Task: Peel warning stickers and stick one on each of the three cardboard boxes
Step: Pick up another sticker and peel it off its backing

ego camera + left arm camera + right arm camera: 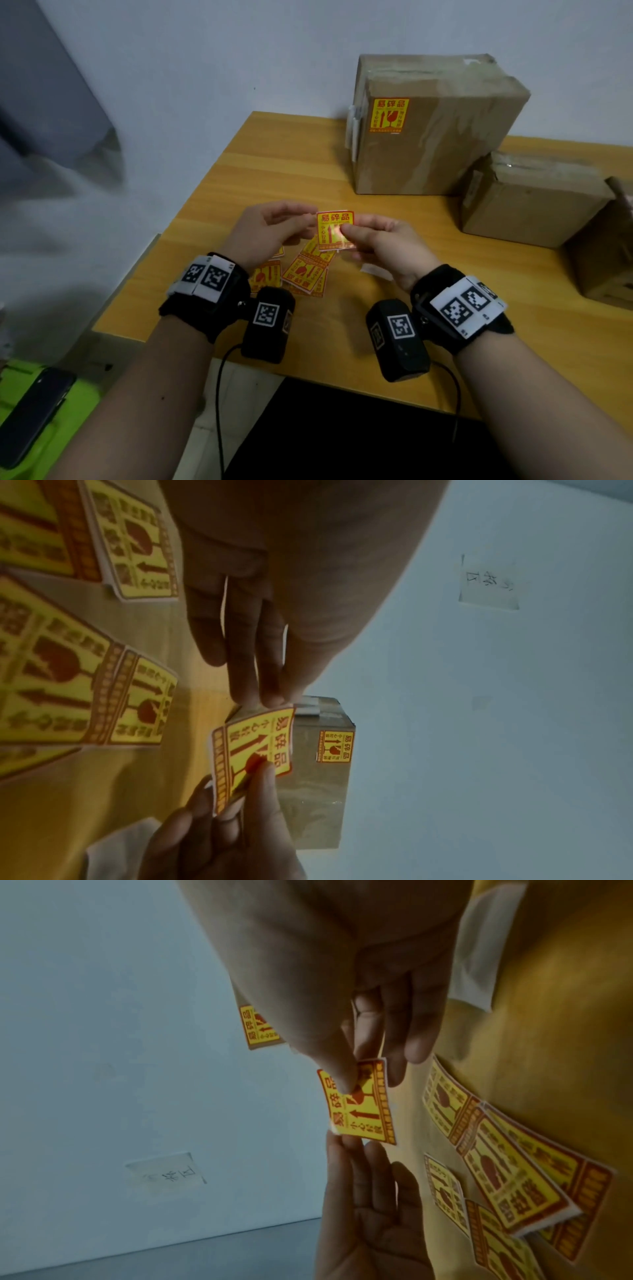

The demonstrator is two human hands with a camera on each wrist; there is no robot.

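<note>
A yellow-and-red warning sticker hangs above the wooden table, held between both hands. My left hand pinches its upper left corner. My right hand pinches its right side, thumb on the printed face and fingers behind. More stickers lie in a loose pile under the hands. A tall cardboard box at the back carries a stuck-on sticker. A lower box stands to its right, and a third box is cut off by the right edge.
A white strip of backing paper lies on the table under my right hand. A dark phone rests on a green surface at the lower left, off the table. A white wall runs behind the table.
</note>
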